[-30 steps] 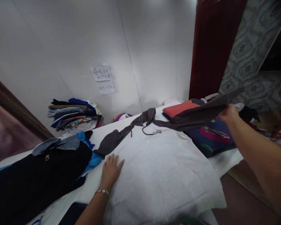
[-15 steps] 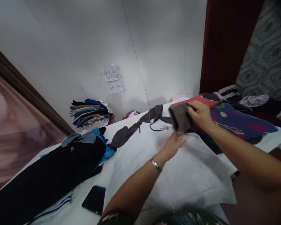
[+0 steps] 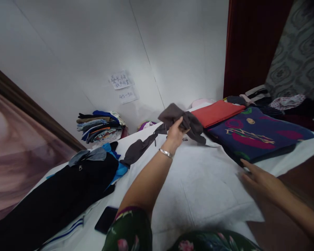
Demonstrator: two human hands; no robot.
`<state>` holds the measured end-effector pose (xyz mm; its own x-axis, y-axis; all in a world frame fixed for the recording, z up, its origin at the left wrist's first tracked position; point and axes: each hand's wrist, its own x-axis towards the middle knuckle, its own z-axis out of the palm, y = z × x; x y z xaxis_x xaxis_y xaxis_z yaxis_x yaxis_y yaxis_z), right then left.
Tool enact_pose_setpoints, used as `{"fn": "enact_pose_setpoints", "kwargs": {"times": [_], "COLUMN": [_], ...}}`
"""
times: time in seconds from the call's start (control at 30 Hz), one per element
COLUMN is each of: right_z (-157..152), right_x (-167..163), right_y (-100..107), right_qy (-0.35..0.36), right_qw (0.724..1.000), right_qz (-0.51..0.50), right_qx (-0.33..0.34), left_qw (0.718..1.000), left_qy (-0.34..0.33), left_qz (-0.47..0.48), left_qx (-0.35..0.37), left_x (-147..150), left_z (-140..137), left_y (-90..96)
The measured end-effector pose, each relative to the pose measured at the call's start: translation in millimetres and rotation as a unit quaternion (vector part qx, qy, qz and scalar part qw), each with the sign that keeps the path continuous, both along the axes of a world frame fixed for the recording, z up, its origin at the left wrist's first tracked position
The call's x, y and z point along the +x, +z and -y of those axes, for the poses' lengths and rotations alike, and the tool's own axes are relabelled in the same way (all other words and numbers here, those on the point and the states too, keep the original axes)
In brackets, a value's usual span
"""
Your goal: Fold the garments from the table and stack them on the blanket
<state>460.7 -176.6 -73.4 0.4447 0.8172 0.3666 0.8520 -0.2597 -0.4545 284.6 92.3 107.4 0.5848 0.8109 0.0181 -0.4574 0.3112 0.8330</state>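
Observation:
A white hoodie (image 3: 199, 177) with grey-brown sleeves and a dark drawstring lies spread in front of me. My left hand (image 3: 176, 132), a silver bracelet at its wrist, is closed on one bunched grey-brown sleeve (image 3: 196, 127), held near the neck of the hoodie. On the left, the other sleeve (image 3: 137, 151) stretches out over the white surface. Near the hoodie's right edge hovers my right hand (image 3: 261, 181), slightly blurred, with thumb and fingers apart and nothing in them.
Left of the hoodie lie black clothing (image 3: 57, 195) and a dark phone-like slab (image 3: 106, 219). Folded clothes (image 3: 101, 125) are stacked by the wall. To the right are a folded red garment (image 3: 217, 111) and a navy patterned garment (image 3: 261, 136). Handwritten papers (image 3: 122, 85) hang on the wall.
My right hand has let go of the sleeve and moved down to the right. My left hand has taken hold of the sleeve and moved up and left with it.

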Motion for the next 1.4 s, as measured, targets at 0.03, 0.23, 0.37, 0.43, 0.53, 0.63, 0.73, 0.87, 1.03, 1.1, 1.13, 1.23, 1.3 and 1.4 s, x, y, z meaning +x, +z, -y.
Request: {"fn": "enact_pose_setpoints", "kwargs": {"times": [0.03,0.23,0.37,0.43,0.53,0.63,0.73,0.87,1.03,1.1,1.13,1.23,1.3,1.4], "right_z": [9,14,6,2,-16,-50,-88,-121,-129,-126,-124,-115,-108,-101], "right_x": [3,-1,-11,-21,-49,-88,-132,-177,-194,-191,-189,-183,-183,-188], "right_y": [-10,-19,-3,13,43,67,70,48,26,29,32,41,43,41], "right_qy": [-0.007,-0.013,0.016,0.048,0.118,0.21,0.28,0.293,0.281,0.296,0.315,0.389,0.439,0.489], "right_qw": [1.0,0.991,0.977,0.962,0.929,0.886,0.844,0.807,0.775,0.77,0.776,0.839,0.868,0.866], "right_qz": [0.001,-0.11,-0.208,-0.268,-0.351,-0.412,-0.451,-0.478,-0.502,-0.493,-0.473,-0.331,-0.2,-0.07], "right_qx": [-0.028,-0.07,-0.052,-0.029,-0.02,-0.037,-0.085,-0.185,-0.26,-0.276,-0.272,-0.186,-0.119,-0.076], "left_qw": [1.0,0.998,0.996,0.995,0.992,0.988,0.983,0.973,0.954,0.949,0.948,0.946,0.933,0.907], "left_qy": [-0.003,0.012,0.031,0.044,0.078,0.126,0.169,0.231,0.293,0.303,0.304,0.277,0.248,0.235], "left_qz": [0.0,0.005,0.01,0.015,0.026,0.035,0.035,0.015,-0.02,-0.042,-0.052,-0.153,-0.246,-0.339], "left_qx": [0.008,0.055,0.082,0.093,0.098,0.084,0.059,0.002,-0.06,-0.072,-0.075,-0.075,-0.085,-0.088], "left_x": [5,44,54,52,41,17,-17,-68,-122,-138,-145,-163,-171,-173], "left_z": [-10,-55,-78,-91,-115,-142,-164,-178,-181,-180,-178,-168,-157,-137], "left_y": [7.6,41.1,57.4,65.4,75.9,79.9,72.1,42.2,-5.8,-23.3,-31.9,-59.5,-79.6,-106.7]}}
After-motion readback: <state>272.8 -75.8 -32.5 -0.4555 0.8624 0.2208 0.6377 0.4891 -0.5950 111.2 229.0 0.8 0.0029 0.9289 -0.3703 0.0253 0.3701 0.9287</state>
